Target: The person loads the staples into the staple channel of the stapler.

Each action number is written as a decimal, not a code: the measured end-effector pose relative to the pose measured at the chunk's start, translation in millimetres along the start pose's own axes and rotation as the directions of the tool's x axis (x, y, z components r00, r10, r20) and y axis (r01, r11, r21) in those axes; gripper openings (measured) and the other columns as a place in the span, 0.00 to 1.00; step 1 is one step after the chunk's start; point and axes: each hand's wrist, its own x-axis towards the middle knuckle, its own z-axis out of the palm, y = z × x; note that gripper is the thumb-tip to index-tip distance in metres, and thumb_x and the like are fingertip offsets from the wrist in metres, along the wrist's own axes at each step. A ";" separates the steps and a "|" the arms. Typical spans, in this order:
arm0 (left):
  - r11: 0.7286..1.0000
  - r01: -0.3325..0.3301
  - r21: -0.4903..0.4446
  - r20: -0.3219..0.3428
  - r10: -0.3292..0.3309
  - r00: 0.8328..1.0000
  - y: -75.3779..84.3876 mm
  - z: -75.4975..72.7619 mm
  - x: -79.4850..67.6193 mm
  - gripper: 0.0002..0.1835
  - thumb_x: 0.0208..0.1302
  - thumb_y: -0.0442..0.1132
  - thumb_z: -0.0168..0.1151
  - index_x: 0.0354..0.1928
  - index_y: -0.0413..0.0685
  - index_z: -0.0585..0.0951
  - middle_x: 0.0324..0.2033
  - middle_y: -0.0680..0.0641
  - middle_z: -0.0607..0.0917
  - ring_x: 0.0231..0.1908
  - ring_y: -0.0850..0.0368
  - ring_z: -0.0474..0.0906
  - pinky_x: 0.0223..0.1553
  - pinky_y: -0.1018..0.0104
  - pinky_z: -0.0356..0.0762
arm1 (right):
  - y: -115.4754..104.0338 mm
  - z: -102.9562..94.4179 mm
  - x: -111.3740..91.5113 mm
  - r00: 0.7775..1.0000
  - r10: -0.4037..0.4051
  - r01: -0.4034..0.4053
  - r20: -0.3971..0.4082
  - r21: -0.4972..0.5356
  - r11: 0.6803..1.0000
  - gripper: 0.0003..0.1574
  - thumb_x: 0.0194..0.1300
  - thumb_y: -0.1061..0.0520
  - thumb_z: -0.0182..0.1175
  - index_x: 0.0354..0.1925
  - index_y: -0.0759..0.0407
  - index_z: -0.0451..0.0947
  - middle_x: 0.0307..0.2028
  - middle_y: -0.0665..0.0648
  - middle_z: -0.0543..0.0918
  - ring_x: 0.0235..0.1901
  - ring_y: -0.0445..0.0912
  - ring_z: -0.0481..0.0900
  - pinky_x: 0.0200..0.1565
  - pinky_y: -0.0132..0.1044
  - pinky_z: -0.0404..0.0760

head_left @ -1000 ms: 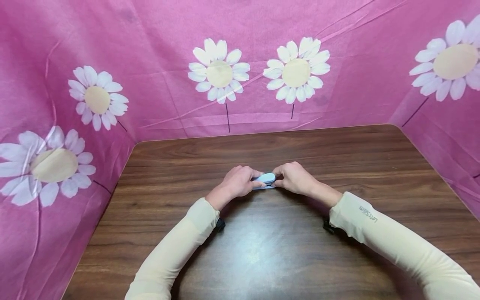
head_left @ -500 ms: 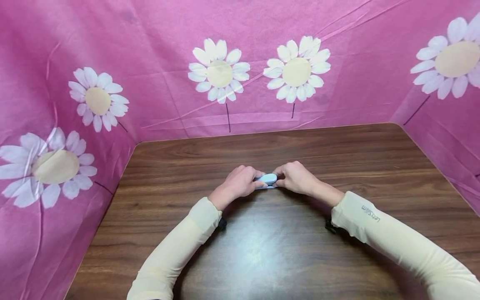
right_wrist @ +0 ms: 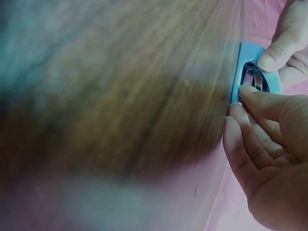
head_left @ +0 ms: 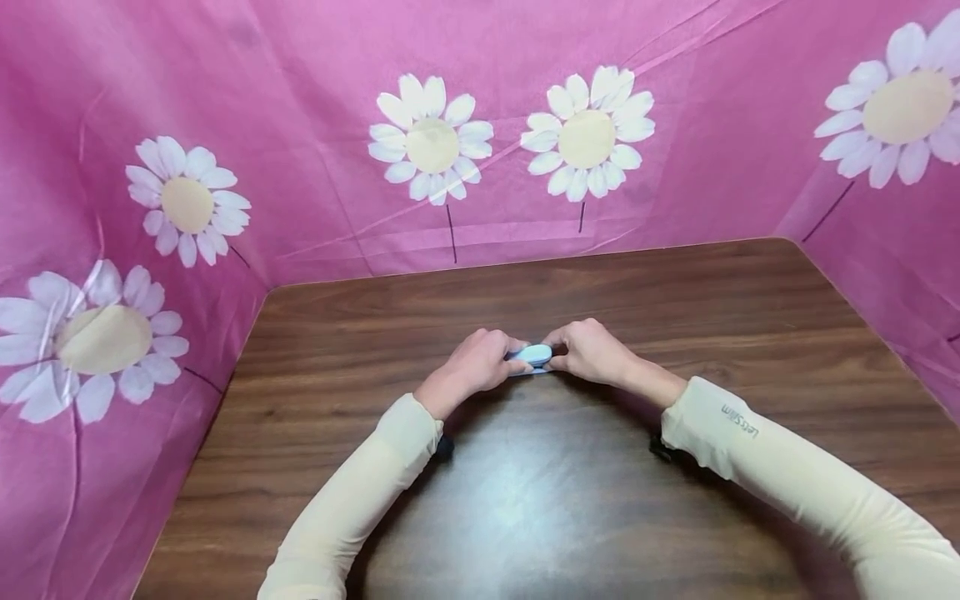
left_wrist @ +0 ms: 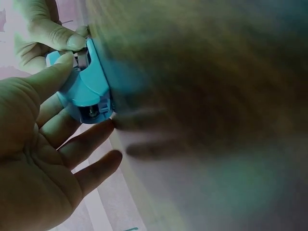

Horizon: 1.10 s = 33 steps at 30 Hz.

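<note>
A small light-blue stapler [head_left: 536,355] sits low at the table's middle in the head view, its rounded top above a flat base. My left hand [head_left: 476,364] grips its left end between thumb and fingers. At the other end, my right hand [head_left: 595,354] pinches it with the thumb and a finger. In the left wrist view, metal and dark parts show through the side opening of the stapler [left_wrist: 91,86]. The right wrist view shows the right thumb [right_wrist: 262,100] at that opening, beside the stapler's blue shell [right_wrist: 250,52]. Fingers hide parts of both ends.
The brown wood-grain table [head_left: 510,500] spreads around both hands. A pink cloth [head_left: 315,167] with white daisies hangs along the far edge and both sides. Dark wrist-camera straps [head_left: 660,450] show under the cuffs.
Both hands stay on the stapler, with barely any movement. The head view has shifted slightly, so the background sits a little differently.
</note>
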 end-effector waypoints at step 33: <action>0.998 -0.018 -0.068 -0.032 0.016 0.999 -7.5 -0.9 -1.9 0.19 0.68 0.52 0.67 0.59 0.62 0.84 0.43 0.55 0.88 0.38 0.60 0.78 0.45 0.64 0.77 | -2.4 -2.2 -4.8 1.000 0.007 -0.007 -0.014 -0.011 1.000 0.04 0.59 0.53 0.73 0.35 0.48 0.88 0.28 0.41 0.86 0.28 0.39 0.76 0.37 0.40 0.78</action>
